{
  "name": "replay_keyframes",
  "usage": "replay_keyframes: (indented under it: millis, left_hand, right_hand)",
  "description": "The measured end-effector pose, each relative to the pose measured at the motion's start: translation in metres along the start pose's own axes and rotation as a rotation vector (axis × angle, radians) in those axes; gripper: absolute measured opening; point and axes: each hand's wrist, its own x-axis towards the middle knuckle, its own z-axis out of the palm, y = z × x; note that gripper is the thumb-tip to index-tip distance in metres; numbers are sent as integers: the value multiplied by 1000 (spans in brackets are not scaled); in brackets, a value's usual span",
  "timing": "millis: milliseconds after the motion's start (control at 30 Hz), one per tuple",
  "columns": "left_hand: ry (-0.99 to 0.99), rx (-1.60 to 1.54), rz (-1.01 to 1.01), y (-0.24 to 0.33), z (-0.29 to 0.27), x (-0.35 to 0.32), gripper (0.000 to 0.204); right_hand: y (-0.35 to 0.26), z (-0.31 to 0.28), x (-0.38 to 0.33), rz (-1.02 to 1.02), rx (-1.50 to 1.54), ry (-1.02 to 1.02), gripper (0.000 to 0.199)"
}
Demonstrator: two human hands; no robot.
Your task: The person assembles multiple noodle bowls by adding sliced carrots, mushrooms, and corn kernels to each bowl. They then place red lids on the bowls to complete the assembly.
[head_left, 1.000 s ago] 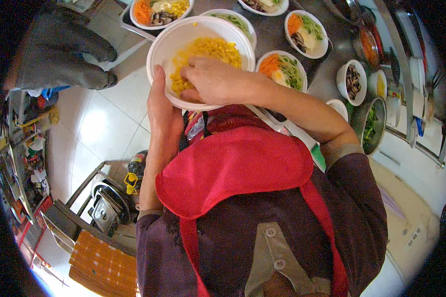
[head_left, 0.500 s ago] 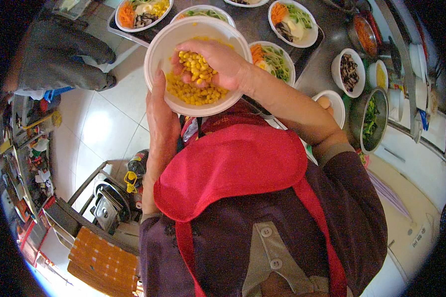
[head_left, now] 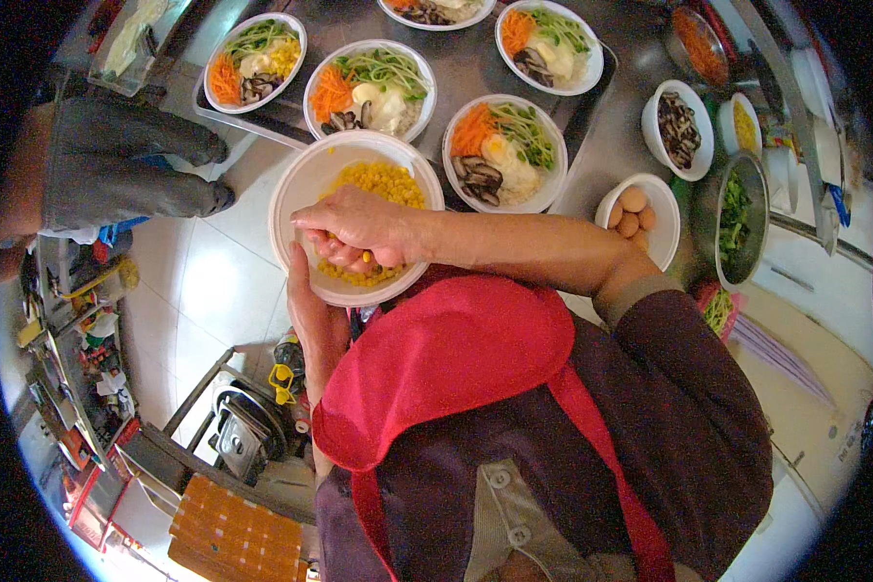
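Two grey-trousered legs [head_left: 116, 189] of another person stand at the far left, on the pale tiled floor [head_left: 204, 281]. To the right of them, at the end of a dark tray [head_left: 281, 116], there is a corn-topped bowl [head_left: 210, 78], which contains also shredded carrot, green sprouts, dark mushroom slices and something white and creamy.

Next comes the left hand [head_left: 312, 310]. Its grip supports the big white bowl [head_left: 296, 194] from the lower left side: the thumb lies against the outer wall, near the rim, while the other fingers are hidden by the bowl, so I cannot see how far they are spread. This big white bowl is held in front of the red apron [head_left: 446, 359], close to the near edge of the tray, and loose yellow corn [head_left: 383, 179] lies in it.

The right hand [head_left: 359, 228] is over this corn, within the rim. Its grip is folded: the fingers curl toward the palm around some kernels, and one kernel shows at the fingertips. How many the palm hides, I cannot see.

Behind and to the right, four other filled bowls [head_left: 559, 170] stand on the tray. Farther right, on the steel surface [head_left: 606, 136], there are brown eggs [head_left: 633, 202] in a white bowl, then a mushroom bowl [head_left: 662, 153] and a metal bowl [head_left: 742, 262] with green leaves.
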Motion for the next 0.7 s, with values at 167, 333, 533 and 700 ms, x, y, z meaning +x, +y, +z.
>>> replay_keyframes:
  millis: [167,333,533,700]
  left_hand:
    - [65,-70,88,3,3,-7,53]
    - [174,-47,213,10,-31,-1,52]
    - [227,-105,242,15,-35,-1,48]
    - [190,-58,253,11,-42,2,53]
  right_hand:
    - [-46,-22,-11,-364,8,-13,35]
    - [-91,-91,-2,-572,37,191,31]
    - [-60,-110,40,-612,-83,152,30]
    - [-51,-118,42,-820,-666,282,32]
